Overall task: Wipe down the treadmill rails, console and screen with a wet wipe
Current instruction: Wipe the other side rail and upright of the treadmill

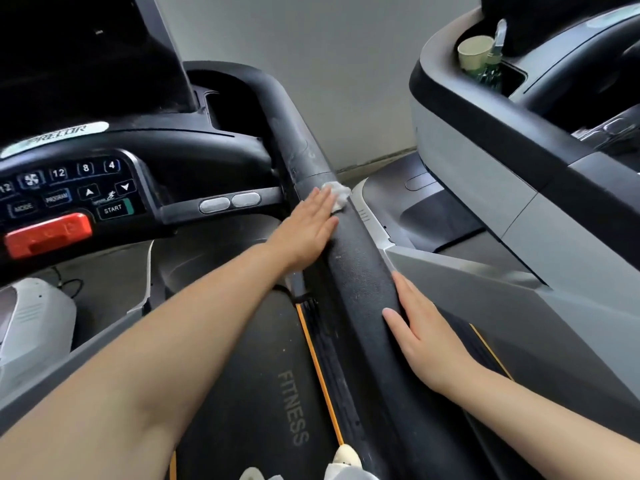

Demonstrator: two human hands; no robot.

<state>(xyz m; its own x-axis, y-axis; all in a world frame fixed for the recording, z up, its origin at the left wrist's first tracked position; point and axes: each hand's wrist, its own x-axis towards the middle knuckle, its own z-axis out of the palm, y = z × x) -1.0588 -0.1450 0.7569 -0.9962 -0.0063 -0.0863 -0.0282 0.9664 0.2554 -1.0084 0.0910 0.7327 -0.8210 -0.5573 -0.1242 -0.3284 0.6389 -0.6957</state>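
Grey wall (346,81) behind; flat left hand (304,230) presses wipe (337,197) on rail (360,271), right hand (426,334) resting flat.

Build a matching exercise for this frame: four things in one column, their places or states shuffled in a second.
Things:
1. crumpled white wet wipe
2. right hand
3. red plastic stop clip
4. pale paper cup

Places:
A. in the neighbouring treadmill's holder
B. under the left hand's fingertips
C. below the console buttons
D. flat on the black padded rail, nearer the camera

Pairs: 1-B, 2-D, 3-C, 4-A
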